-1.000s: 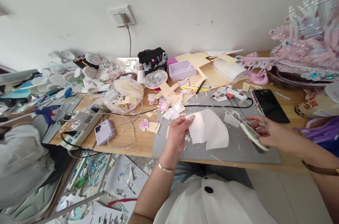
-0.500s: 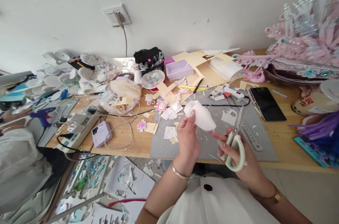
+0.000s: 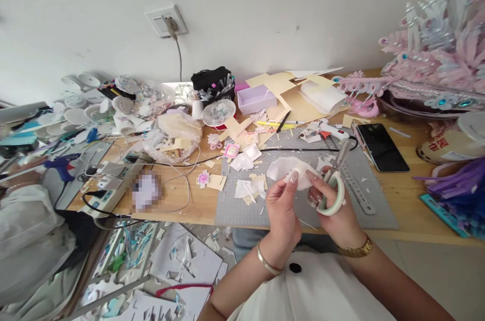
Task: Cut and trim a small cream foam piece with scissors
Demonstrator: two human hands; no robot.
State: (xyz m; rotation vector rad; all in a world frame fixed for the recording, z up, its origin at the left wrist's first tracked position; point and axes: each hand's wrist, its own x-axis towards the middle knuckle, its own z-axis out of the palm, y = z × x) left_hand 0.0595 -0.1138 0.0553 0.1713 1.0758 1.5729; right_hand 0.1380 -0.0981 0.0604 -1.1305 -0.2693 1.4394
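Observation:
A thin white sheet (image 3: 282, 167) is pinched at its lower edge between the thumb and fingers of my left hand (image 3: 283, 210). My right hand (image 3: 337, 212) has its thumb and forefinger on the same sheet. Green-handled scissors (image 3: 335, 200) hang on that hand's fingers, blades pointing up and away. Both hands are above the grey cutting mat (image 3: 237, 212). White scraps (image 3: 245, 158) and small pink decorated pieces (image 3: 231, 150) lie left of the sheet.
A metal ruler (image 3: 358, 192), a phone (image 3: 382, 147) and a glue gun (image 3: 333, 132) lie to the right. A lilac box (image 3: 256, 101) stands behind. Pink beaded crowns (image 3: 435, 78) fill the back right. At the left edge a person's sleeve (image 3: 30, 230) shows beside a power strip (image 3: 109, 194).
My right hand has moved up and left to take the sheet with my left hand, and the scissors turned with it. The sheet now lies lower and more sideways.

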